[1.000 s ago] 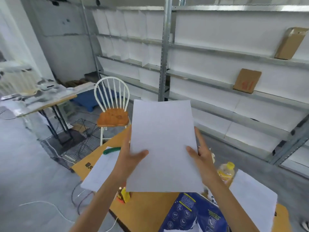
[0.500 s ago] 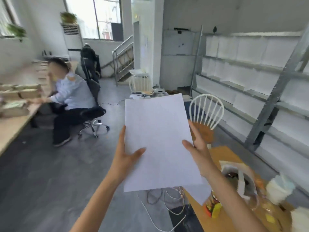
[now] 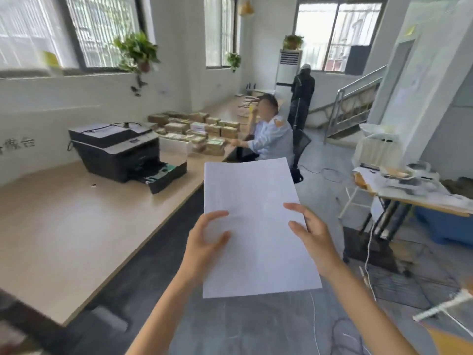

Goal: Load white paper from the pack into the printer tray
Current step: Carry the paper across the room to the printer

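I hold a stack of white paper point(image 3: 256, 213) in front of me, tilted up, with both hands. My left hand point(image 3: 204, 245) grips its left edge, thumb on top. My right hand point(image 3: 311, 233) grips its right edge. A dark grey printer point(image 3: 115, 149) stands on a long wooden counter point(image 3: 64, 226) at the left, well beyond the paper. Its paper tray point(image 3: 166, 175) is pulled out toward the counter's edge and looks empty. The paper pack is out of view.
A seated person point(image 3: 268, 139) works at the counter's far end beside several stacked bundles point(image 3: 199, 134). A cluttered table point(image 3: 409, 188) stands at the right. Cables point(image 3: 368, 252) trail over the grey floor between counter and table. Stairs point(image 3: 358, 98) rise at the back.
The view has swung left from the shelves and chair, past the seated person, to the counter with the printer. Both hands have kept hold of the paper throughout.
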### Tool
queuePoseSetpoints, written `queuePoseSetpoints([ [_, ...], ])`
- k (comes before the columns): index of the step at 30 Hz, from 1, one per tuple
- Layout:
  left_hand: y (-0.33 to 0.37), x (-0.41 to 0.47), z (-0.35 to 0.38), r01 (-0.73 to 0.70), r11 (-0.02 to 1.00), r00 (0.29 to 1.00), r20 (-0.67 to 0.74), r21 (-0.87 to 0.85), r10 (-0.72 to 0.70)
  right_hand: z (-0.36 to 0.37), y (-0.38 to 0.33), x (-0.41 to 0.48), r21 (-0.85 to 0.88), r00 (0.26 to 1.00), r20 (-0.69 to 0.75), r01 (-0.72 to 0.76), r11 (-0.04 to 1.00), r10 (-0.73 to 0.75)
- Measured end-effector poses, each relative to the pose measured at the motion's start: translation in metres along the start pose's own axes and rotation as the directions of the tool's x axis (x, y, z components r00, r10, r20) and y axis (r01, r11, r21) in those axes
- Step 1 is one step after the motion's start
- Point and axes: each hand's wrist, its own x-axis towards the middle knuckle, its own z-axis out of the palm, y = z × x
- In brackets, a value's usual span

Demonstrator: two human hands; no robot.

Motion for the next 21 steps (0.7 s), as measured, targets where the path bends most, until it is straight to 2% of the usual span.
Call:
queuePoseSetpoints([
  [5,-0.020,0.017,-0.043,0.028,0.997,0.985,-0.172,0.073,-0.015,0.053,0.025,0.063,0.030,0.982,0.187,-0.010,0.999,0.004],
  [9,-0.038,0.046,-0.060,0.089,0.990,0.954,-0.295,0.112,-0.052,0.084,0.046,0.117,0.070,0.958,0.284,0.017,0.997,-0.036],
  [16,-0.064,0.106,-0.083,0.145,0.989,0.870,-0.481,0.042,-0.107,0.129,0.081,0.212,0.109,0.896,0.443,-0.021,0.994,-0.030],
  [21,-0.087,0.129,-0.110,0.187,0.982,0.806,-0.577,0.032,-0.134,0.175,0.096,0.259,0.138,0.836,0.549,-0.103,0.985,0.011],
])
